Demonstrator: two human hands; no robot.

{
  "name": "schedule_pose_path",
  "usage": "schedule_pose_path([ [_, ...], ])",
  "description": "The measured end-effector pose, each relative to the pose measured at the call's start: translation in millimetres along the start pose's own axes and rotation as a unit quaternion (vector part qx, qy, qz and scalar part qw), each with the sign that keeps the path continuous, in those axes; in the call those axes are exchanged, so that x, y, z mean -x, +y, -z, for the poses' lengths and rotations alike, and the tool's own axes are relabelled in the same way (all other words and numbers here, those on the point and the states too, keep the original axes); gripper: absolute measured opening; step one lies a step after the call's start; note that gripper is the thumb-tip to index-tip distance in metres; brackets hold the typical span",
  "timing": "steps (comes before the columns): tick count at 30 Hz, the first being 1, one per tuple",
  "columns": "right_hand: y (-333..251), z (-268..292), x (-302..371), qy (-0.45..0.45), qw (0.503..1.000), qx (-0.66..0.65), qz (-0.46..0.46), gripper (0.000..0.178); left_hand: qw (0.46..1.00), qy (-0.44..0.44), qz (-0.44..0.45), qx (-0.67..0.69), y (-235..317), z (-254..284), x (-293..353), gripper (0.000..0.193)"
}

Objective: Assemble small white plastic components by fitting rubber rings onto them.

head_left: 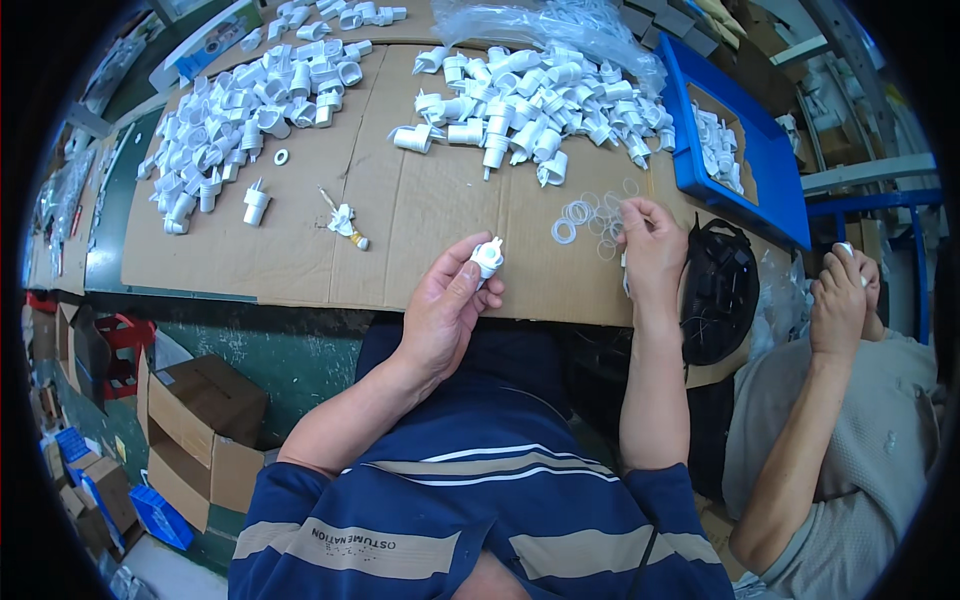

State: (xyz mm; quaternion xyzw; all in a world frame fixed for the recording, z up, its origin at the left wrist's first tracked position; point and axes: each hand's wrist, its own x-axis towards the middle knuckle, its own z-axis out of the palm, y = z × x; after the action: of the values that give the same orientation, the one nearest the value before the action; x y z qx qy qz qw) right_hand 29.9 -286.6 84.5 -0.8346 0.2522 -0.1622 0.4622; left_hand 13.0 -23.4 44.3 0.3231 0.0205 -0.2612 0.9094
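Between the thumb and fingers of my left hand (pixel 445 305) is a white plastic fitting (pixel 487 258), raised at the table's near edge with its narrow end up. To the right, my right hand (pixel 655 245) has its fingers pinched together beside a scatter of thin clear rings (pixel 577 212). What those fingers hold, if anything, is too small to tell; a bit of something white shows below them. Beyond my hands lies a heap of white plastic fittings (pixel 540 95), and a second heap of fittings (pixel 250 105) covers the far left of the cardboard-topped table (pixel 450 210).
A single fitting (pixel 257 202), a small white ring (pixel 281 157) and a white-wrapped tool (pixel 343 220) lie on the left. A blue bin (pixel 745 150) stands far right, a black cap-like object (pixel 735 290) beside my right forearm. A co-worker's hands (pixel 840 300) hold something white.
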Motion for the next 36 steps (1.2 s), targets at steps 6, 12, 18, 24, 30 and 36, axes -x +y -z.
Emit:
schedule_pose_path([
  [6,-4,1,-4,-0.018,0.993,-0.085,-0.086,0.014,1.000,-0.007,0.007,0.005,4,-3,0,0.040],
  [12,-24,1,12,-0.064,0.983,-0.137,-0.102,0.012,1.000,0.000,0.002,-0.023,5,-4,1,0.043],
  [18,-70,-6,66,-0.257,0.948,-0.170,-0.081,0.008,0.991,-0.017,-0.032,-0.129,0,-1,2,0.048],
  [24,-71,-25,86,-0.277,0.957,-0.075,0.051,0.006,0.976,-0.037,-0.041,-0.209,4,-3,7,0.049],
  [30,-77,-28,92,-0.267,0.960,-0.051,0.064,0.005,0.953,-0.031,-0.077,-0.291,3,3,10,0.051],
  [36,-76,-31,99,-0.250,0.962,-0.004,0.109,0.005,0.915,-0.018,-0.127,-0.382,6,2,13,0.050],
])
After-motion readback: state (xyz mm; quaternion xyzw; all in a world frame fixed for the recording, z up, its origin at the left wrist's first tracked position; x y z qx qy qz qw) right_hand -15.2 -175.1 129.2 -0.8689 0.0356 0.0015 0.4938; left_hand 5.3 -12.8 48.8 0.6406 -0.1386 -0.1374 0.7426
